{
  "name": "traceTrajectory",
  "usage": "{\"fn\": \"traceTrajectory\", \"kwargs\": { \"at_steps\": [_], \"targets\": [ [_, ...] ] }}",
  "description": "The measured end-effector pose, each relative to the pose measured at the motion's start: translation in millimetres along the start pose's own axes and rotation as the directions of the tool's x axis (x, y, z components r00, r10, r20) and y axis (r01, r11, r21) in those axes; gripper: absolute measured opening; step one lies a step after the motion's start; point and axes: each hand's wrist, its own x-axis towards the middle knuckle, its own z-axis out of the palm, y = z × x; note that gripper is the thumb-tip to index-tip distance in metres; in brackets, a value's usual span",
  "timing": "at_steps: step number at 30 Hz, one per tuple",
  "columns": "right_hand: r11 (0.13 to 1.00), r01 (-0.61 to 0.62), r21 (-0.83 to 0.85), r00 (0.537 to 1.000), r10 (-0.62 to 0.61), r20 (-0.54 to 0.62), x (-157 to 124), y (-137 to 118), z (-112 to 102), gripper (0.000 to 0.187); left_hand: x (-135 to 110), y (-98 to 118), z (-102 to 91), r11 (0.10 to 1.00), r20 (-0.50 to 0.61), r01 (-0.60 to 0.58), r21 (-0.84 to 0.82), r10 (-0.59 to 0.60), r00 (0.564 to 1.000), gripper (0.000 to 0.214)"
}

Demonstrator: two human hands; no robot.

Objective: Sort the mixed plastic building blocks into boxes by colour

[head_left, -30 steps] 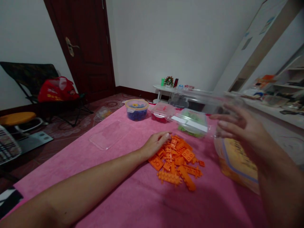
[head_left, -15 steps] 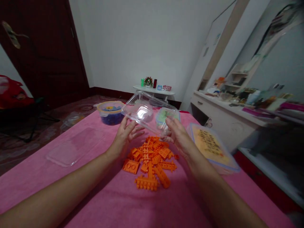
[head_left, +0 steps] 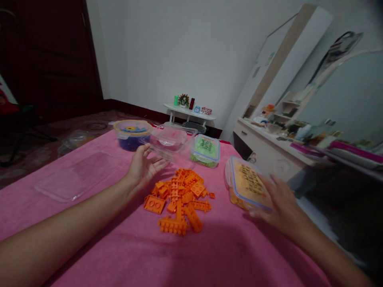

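Observation:
My left hand is beyond the left side of a pile of orange building bricks. Its thumb lies at the near left corner of a clear plastic container, and its other fingers stretch out under the near edge. The container is tilted and partly blurred. At the right, my right hand is spread, fingers apart, over the near right end of a clip-lid box with orange contents and dark writing on the lid. Motion blurs this hand, so firm contact is unclear.
A clear flat lid lies at the left of the pink cloth. Behind are a round tub with blue contents and a green box with a blue-edged lid. A dresser stands to the right.
My right hand has let go of the clear container and moved right to the orange box. The container has dropped lower and left, with my left hand still at its edge. The view has shifted slightly.

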Motion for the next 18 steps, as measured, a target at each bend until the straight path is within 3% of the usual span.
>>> {"fn": "traceTrajectory", "kwargs": {
  "at_steps": [3,6,13,18],
  "targets": [
    [0.993,-0.115,0.011,0.991,0.114,0.076,-21.5,35.1,25.5,0.092,-0.7,-5.9,2.6,1.0,0.031,0.023,-0.022,-0.022,0.999,0.024],
    [0.989,-0.125,0.076,0.986,0.116,0.116,-16.7,48.4,40.3,0.08,-2.4,-8.4,4.8,1.0,0.058,0.01,0.003,-0.01,0.998,0.024],
    [0.977,-0.109,0.185,0.988,0.087,0.125,49.7,65.2,53.5,0.08,-3.9,-9.4,3.1,0.996,0.095,0.032,0.083,-0.04,0.995,0.024],
    [0.975,-0.049,0.215,0.997,0.035,0.068,89.4,66.3,72.2,0.076,-6.7,-13.8,4.3,0.985,0.145,0.017,0.174,-0.043,0.989,0.036]
  ]
}}
